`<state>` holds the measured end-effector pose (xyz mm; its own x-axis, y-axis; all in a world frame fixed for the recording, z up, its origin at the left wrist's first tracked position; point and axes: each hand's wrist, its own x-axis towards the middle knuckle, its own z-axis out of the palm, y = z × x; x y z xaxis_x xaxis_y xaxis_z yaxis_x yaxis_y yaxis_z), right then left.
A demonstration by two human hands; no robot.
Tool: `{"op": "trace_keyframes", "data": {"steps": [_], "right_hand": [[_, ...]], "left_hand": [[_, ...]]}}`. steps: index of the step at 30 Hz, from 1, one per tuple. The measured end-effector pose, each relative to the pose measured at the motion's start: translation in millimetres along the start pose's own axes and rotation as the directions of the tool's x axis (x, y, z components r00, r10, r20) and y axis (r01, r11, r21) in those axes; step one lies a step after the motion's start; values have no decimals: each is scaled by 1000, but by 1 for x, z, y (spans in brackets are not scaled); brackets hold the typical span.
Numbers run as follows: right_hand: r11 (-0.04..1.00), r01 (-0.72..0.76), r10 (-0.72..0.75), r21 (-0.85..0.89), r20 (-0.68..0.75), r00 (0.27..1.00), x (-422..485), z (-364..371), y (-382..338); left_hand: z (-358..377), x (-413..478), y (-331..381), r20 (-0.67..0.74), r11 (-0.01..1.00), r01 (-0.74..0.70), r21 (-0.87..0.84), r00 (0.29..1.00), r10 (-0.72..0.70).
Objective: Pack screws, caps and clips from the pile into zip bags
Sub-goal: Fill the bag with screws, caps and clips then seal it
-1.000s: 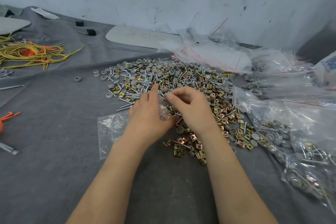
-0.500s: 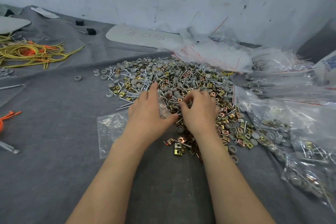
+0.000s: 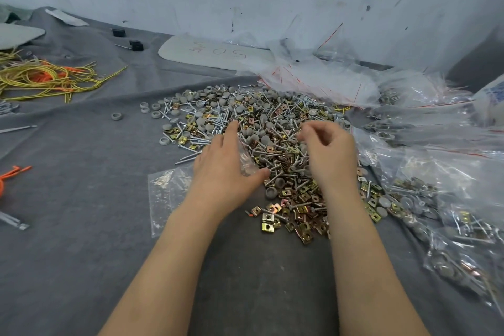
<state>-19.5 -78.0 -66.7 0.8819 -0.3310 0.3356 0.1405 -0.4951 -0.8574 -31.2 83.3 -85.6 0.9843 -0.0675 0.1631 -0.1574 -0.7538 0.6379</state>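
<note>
Grey cloth [image 3: 81,226]: pile [image 3: 272,128] of screws, caps and clips, mostly unpacked. At the pile's left edge, your left hand [image 3: 226,169] pinches the zip bag [image 3: 169,194], which looks nearly empty. Over the pile, your right hand [image 3: 330,155] is curled and blurred, contents unclear. Filled bags [image 3: 436,199] lie to the pile's right.

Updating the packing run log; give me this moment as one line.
step: gathering parts | left hand: holds zip bag at pile edge | right hand: fingers curled over pile, grasp unclear
</note>
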Motion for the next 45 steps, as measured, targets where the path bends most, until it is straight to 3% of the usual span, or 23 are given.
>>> {"op": "trace_keyframes", "data": {"steps": [2,8,14,21,27,30,33,35,37,39,42,45], "right_hand": [[990,-65,56,-122,-77,995,4,-10,10],[857,-129,177,-499,50,983,9,-5,23],[830,-104,159,-548,52,986,11,2,29],[908,-91,90,-409,-22,996,11,5,30],[990,-138,142,38,-139,980,8,-2,18],[983,-100,91,153,61,994,-3,9,1],[986,-11,-40,165,308,951,-15,30,-13],[983,23,-84,185,328,941,-18,35,-15],[992,70,-88,101,189,978,-13,28,-10],[984,90,-87,-157,25,996,-6,17,1],[869,-6,42,-495,62,997,4,7,17],[821,-71,147,-567,89,985,7,7,21]], "left_hand": [[0,0,0,4,1000,1,-1,1000,-1],[0,0,0,7,1000,0,2,1000,0],[0,-1,1,20,1000,-2,2,1000,2],[2,0,0,18,1000,-1,8,1000,1],[3,1,0,19,1000,-7,3,1000,7],[4,0,1,12,1000,-12,5,1000,12],[5,1,1,-6,1000,-28,-9,1000,28],[5,2,0,-18,999,-33,-6,999,33],[5,2,0,-19,1000,-27,-4,999,27],[6,1,0,-15,1000,-21,0,1000,21],[6,1,1,-7,1000,-19,1,1000,19],[6,0,1,-1,1000,-21,0,1000,21]]}}
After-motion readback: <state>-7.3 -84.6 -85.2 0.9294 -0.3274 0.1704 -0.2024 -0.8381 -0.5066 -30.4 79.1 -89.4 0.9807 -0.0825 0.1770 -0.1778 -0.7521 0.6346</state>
